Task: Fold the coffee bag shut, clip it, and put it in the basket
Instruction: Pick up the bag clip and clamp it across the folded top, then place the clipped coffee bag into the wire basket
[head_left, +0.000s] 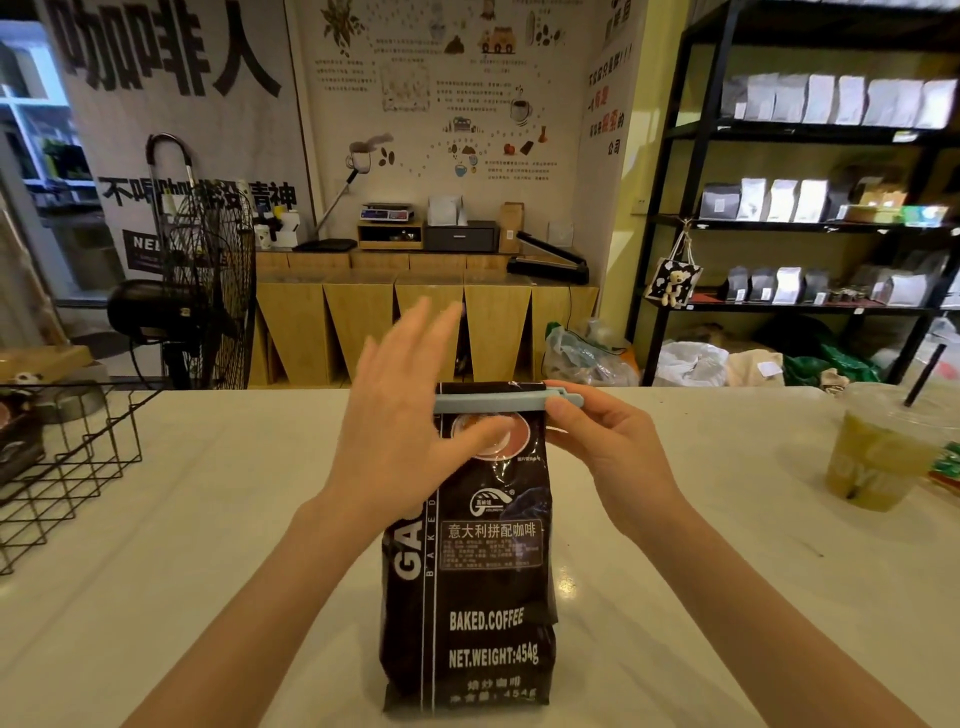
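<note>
A dark glossy coffee bag (483, 571) stands upright near the middle of the white tabletop (208, 571), close to its near edge, printed "BAKED.COFFEE" in white. Its top is folded over, and a pale blue clip (506, 401) lies across the fold. The right hand (605, 452) pinches the clip's right end. The left hand (400, 410), blurred, is spread wide, thumb against the bag's front. A wire basket (67, 467) sits at the left edge.
</note>
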